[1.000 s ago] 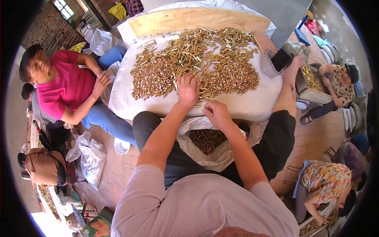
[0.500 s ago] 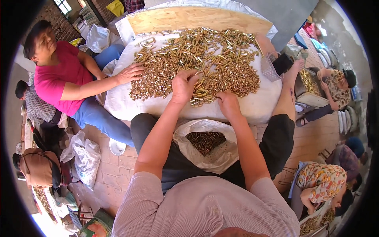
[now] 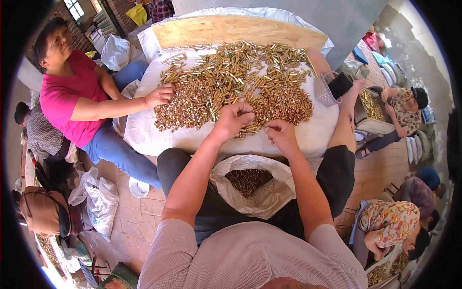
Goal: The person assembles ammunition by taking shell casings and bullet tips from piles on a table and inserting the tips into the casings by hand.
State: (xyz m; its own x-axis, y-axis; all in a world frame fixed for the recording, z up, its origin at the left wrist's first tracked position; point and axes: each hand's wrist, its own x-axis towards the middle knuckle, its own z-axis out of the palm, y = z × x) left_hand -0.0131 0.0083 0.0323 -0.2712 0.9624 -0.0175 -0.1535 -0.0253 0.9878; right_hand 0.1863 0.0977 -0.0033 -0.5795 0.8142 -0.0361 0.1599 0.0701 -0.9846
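On the cloth-covered table in front of me lies a spread of small brass-coloured metal pieces. Long, thin cylinders make up its far side. Two mounds of shorter pieces, a left mound and a right mound, lie nearer to me. My left hand is over the near edge of the pile between them, thumb and fingers pinched together. My right hand is just to its right, near the table's front edge, fingertips also pinched. What either hand holds is too small or hidden to make out.
Between my legs stands an open white sack with dark metal pieces inside. A co-worker in pink reaches to the pile's left edge. A wooden board borders the far side; a clear plastic basket stands at the right.
Both my hands have drawn slightly apart from the pile toward me, the left also shifting right. The co-worker's hand at the left has curled its fingers. The whole view has shifted slightly.
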